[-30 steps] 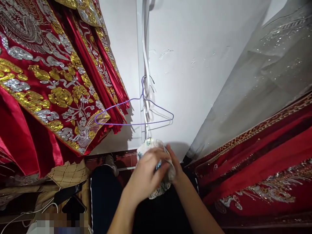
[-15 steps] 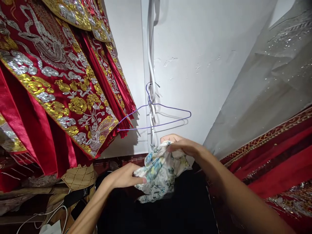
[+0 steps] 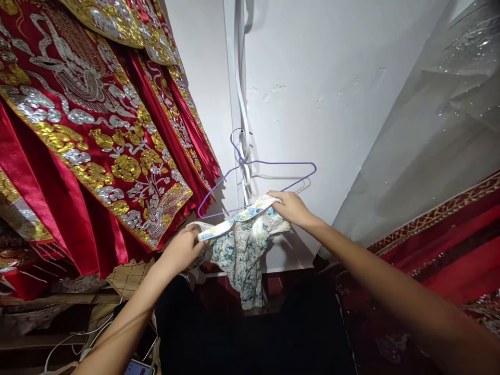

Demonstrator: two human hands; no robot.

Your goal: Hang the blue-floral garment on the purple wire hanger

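A white garment (image 3: 242, 250) with a blue, green and yellow floral print is stretched between my hands, its kind not clear. My left hand (image 3: 184, 248) is closed on the left end of its banded upper edge. At the other end, higher up, my right hand (image 3: 291, 208) pinches the same band. The loose cloth hangs down in folds from the middle. Just behind the band is a thin purple hanger (image 3: 289, 163), hooked at the wall and tilted, its lower bar partly covered by the garment.
Red robes (image 3: 125, 169) with gold and silver embroidery hang at the left. Sheer sparkly fabric (image 3: 441, 125) and red cloth (image 3: 449, 265) fill the right side. A white cable (image 3: 237, 67) runs down the wall. At lower left lie cords and a phone (image 3: 136, 367).
The bunched garment has been raised and spread out, and its banded edge is now taut between my hands. My left hand moved up and left. The hanger has tilted and shifted slightly.
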